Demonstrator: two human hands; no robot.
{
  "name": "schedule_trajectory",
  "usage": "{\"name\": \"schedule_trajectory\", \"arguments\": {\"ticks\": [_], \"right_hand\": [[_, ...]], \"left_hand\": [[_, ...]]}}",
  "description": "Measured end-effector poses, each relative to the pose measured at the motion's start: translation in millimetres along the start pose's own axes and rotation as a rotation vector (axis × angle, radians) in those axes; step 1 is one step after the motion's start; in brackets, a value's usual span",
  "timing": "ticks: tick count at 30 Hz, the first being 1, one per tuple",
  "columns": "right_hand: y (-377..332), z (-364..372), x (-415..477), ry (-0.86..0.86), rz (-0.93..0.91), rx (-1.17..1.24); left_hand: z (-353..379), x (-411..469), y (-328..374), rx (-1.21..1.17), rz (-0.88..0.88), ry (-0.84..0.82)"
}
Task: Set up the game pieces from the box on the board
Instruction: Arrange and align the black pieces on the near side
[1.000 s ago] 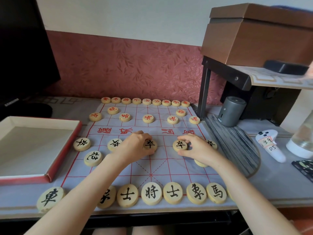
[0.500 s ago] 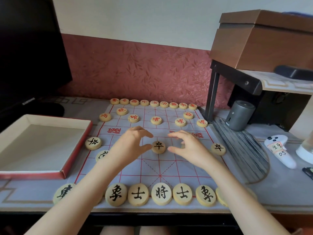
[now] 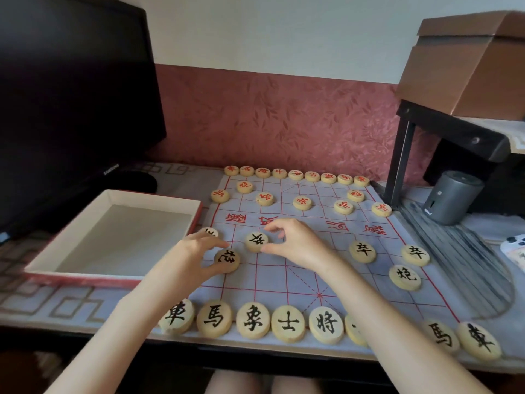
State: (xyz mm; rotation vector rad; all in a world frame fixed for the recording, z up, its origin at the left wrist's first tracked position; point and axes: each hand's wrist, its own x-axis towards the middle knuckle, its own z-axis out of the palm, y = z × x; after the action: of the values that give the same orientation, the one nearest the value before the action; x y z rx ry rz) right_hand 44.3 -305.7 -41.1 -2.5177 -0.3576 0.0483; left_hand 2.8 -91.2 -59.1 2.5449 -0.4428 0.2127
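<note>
The cloth board (image 3: 312, 280) with red lines lies on the desk. Red pieces (image 3: 295, 175) line its far side and black pieces (image 3: 252, 319) its near edge. My left hand (image 3: 193, 251) pinches a black cannon piece (image 3: 227, 260) on the board's left side. Just to the right, my right hand (image 3: 298, 243) holds thumb and forefinger around the edge of a black soldier piece (image 3: 255, 241). Another black piece (image 3: 210, 231) is half hidden behind my left hand. The red-edged box (image 3: 153, 196) to the left holds nothing.
A dark monitor (image 3: 71, 95) stands at the back left. On the right are a black shelf (image 3: 443, 129) carrying a cardboard box (image 3: 468, 66), a grey cylinder (image 3: 451, 197), a dark striped mat (image 3: 460, 260) and a white controller (image 3: 514, 245).
Both hands have moved left from the middle soldier pieces to the left-side pieces. The view has swung left and come closer.
</note>
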Motion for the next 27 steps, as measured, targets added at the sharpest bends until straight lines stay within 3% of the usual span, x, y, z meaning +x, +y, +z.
{"name": "schedule_trajectory", "arguments": {"ticks": [4, 14, 27], "right_hand": [[-6, 12, 10, 0.017, 0.047, -0.059], [-6, 27, 21, 0.084, 0.111, -0.087], [3, 24, 27, -0.143, 0.055, -0.067]], "left_hand": [[3, 1, -5, 0.017, -0.054, -0.041], [4, 11, -8, 0.038, 0.007, -0.106], [17, 15, -5, 0.029, -0.09, -0.045]]}}
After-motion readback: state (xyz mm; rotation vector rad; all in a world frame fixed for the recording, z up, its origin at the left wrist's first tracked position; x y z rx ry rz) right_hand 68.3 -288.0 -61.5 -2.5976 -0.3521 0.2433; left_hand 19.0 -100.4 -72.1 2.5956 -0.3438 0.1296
